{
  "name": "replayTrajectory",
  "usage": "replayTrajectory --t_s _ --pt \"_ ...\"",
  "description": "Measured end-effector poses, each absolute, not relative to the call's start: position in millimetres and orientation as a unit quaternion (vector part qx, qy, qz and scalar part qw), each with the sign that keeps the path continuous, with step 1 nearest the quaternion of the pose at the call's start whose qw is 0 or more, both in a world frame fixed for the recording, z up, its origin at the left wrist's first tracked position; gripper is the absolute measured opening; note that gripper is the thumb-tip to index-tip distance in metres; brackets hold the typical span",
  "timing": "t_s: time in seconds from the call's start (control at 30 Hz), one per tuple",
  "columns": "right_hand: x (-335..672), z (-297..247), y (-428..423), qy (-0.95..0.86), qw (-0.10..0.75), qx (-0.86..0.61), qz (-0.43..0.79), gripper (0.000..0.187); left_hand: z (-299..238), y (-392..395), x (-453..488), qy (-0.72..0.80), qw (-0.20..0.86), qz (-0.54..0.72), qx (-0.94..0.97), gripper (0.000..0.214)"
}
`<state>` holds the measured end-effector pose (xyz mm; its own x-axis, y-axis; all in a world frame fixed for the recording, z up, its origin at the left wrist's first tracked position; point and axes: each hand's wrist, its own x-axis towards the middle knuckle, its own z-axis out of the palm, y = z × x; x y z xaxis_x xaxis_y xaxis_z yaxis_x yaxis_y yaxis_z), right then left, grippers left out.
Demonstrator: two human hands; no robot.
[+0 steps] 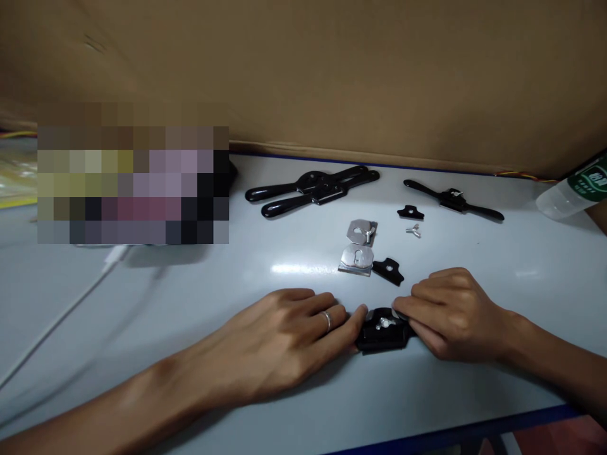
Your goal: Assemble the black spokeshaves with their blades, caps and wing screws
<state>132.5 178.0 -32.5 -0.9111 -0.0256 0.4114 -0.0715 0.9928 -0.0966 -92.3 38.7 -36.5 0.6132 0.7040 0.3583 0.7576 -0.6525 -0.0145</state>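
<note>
Both my hands rest on a pale table (294, 398) around a black spokeshave (383, 333) with a silver wing nut on top. My left hand (284, 344) lies over the tool's left handle, fingers closed round it, a ring on one finger. My right hand (453, 313) is closed over the right handle, fingertips touching the tool's body. Just beyond the tool lie two silver blades (358, 249), a black cap piece (389, 270), another black cap (410, 213) and a loose wing nut (413, 230).
Two black spokeshaves (313, 188) lie stacked at the back centre, another spokeshave (454, 201) to their right. A plastic bottle (576, 188) lies at the far right. A cardboard wall (332, 76) closes the back. A white cable (71, 309) runs across the left.
</note>
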Motion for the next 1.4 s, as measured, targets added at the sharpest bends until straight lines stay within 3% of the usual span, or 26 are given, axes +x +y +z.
replayTrajectory --t_s 1.1,1.4 --pt "130.1 -31.8 176.1 -0.969 0.238 0.022 0.057 0.032 -37.6 38.1 -91.2 -0.413 0.085 -0.172 -0.89 0.022" --pt "130.7 -32.1 176.2 -0.973 0.225 0.018 0.051 0.031 -41.3 36.0 -90.3 -0.445 0.067 -0.172 -0.876 0.034"
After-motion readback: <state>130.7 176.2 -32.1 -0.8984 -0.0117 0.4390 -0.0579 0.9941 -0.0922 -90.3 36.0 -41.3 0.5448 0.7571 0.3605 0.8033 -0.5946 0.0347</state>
